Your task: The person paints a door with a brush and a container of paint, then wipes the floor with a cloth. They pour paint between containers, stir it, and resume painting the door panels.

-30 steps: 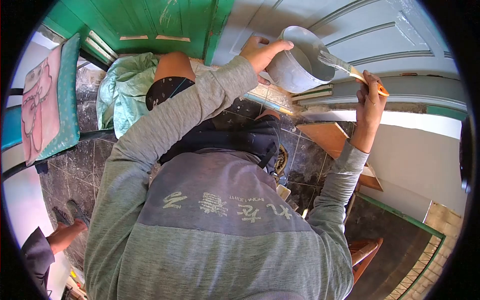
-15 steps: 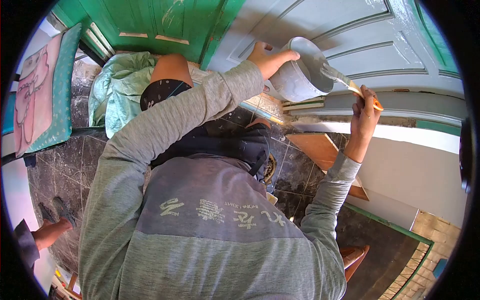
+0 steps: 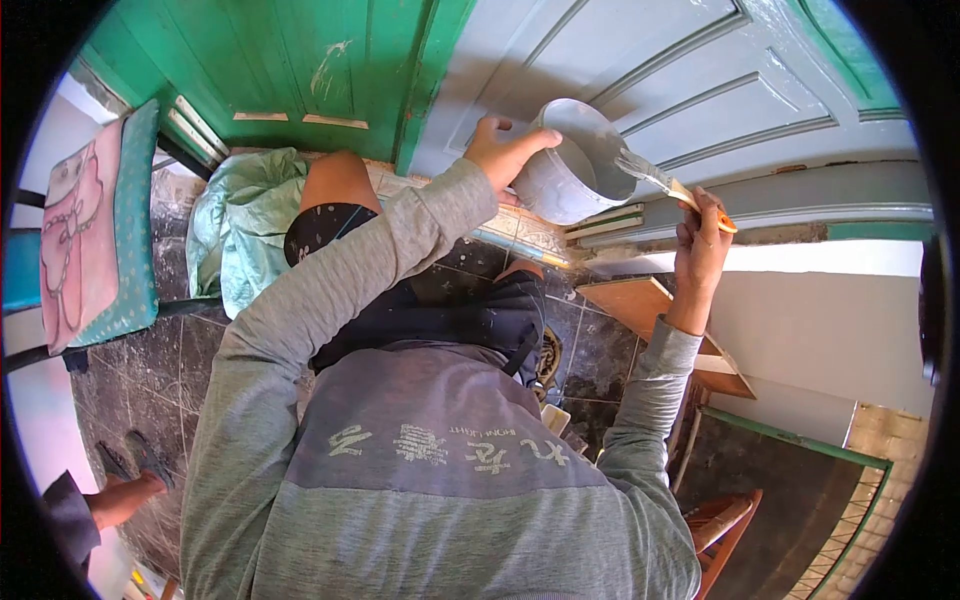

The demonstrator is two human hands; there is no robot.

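My left hand (image 3: 505, 155) grips the rim of a grey paint bucket (image 3: 572, 185), its thumb over the edge. The bucket is tilted, with grey paint inside. In my right hand (image 3: 703, 240) is a paintbrush (image 3: 680, 192) with an orange-tipped handle. Its paint-covered bristles are at the bucket's right rim. Behind the bucket is a panelled door (image 3: 690, 80) with grey paint on it.
A green door (image 3: 270, 60) stands at the upper left, with a pale green cloth (image 3: 240, 225) below it. A cushioned chair (image 3: 135, 230) is at the left, near another person's leg (image 3: 125, 497). Wooden boards (image 3: 640, 305) lean at the right.
The view has shifted, so the surroundings sit lower in the picture. Both hands, the bucket and the brush appear further left and slightly lower. The brush remains by the bucket's rim.
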